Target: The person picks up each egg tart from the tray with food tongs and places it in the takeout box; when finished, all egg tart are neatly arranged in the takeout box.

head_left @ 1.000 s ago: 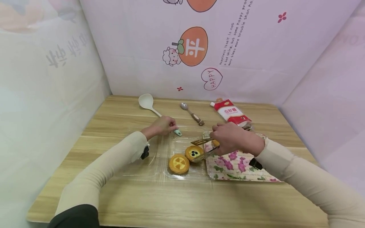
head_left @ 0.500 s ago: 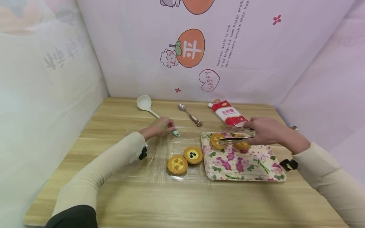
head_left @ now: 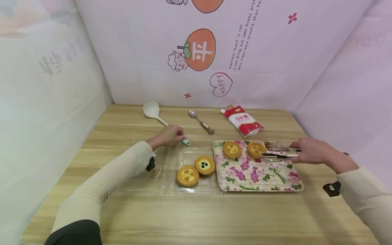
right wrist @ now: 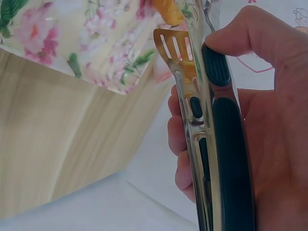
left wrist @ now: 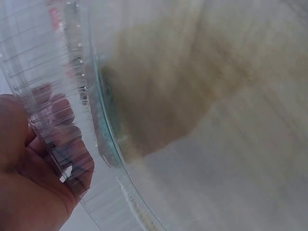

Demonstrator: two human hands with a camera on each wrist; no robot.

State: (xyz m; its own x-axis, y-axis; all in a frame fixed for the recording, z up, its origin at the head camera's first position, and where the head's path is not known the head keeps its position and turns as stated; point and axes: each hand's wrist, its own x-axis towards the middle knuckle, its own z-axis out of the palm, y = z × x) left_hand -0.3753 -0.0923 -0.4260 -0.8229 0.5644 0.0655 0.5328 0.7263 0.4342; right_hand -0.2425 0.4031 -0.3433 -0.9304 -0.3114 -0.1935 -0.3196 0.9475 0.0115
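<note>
My left hand (head_left: 169, 134) grips the edge of a clear plastic clamshell box (head_left: 193, 152), its fingers showing through the plastic in the left wrist view. The ladle's pale green handle end (head_left: 185, 142) shows beside those fingers. In the box sit two egg tarts, one with a wedge pattern (head_left: 188, 176) and one with dark berries (head_left: 204, 165). My right hand (head_left: 316, 153) holds metal tongs (right wrist: 226, 139) with dark green grips, thumb along one arm. Their tips are at the right side of an egg tart (head_left: 256, 150) on the floral tray (head_left: 257, 185). Another tart (head_left: 232, 149) lies left of it.
A white ladle (head_left: 151, 109) lies at the back left, its handle passing behind my left hand. A spoon with a brown handle (head_left: 206, 127) and a red and white sugar pouch (head_left: 243, 119) lie behind the box and tray. Printed sheets wall the table's back and sides.
My right hand has carried the tongs from over the box rightward across the tray, uncovering the tarts there. The left hand has kept its grip on the box.
</note>
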